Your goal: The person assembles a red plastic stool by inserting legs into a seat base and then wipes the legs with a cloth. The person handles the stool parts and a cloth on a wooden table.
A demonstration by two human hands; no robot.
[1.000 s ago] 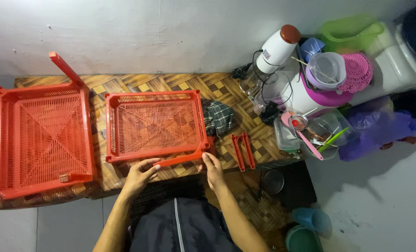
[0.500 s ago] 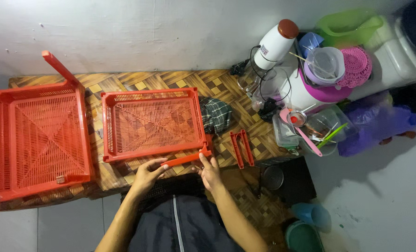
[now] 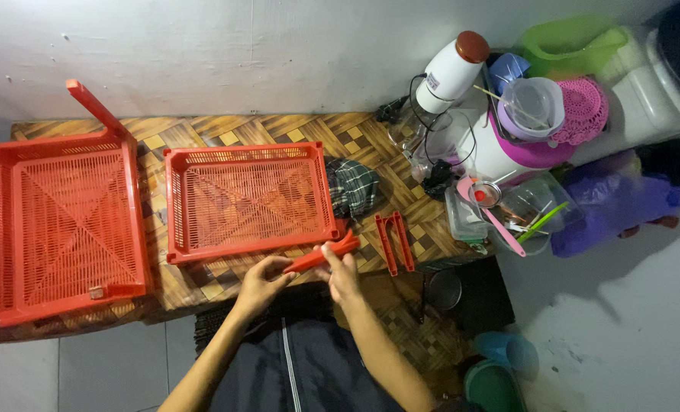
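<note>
Grey wall and tiled floor frame a woven checkered mat (image 3: 279, 137) bearing a large red slatted plastic tray (image 3: 61, 229), partly cut off at left, and a smaller red plastic tray (image 3: 248, 200). Left hand (image 3: 260, 282) and right hand (image 3: 341, 271) both grip a long red plastic strip (image 3: 321, 256), angled up rightward, its ends hidden.

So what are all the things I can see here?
trays: 2, red, on the mat, big one left, smaller one middle
loose leg: 1, red, held by both hands
spare legs: 2, red, right of the smaller tray
cloth: 1, dark checked, beside the smaller tray
mat: 1, brown woven, by the wall
kitchen things: many, mixed colours, piled at right
left hand: 1, on the leg's near end
right hand: 1, gripping the leg's middle
</note>
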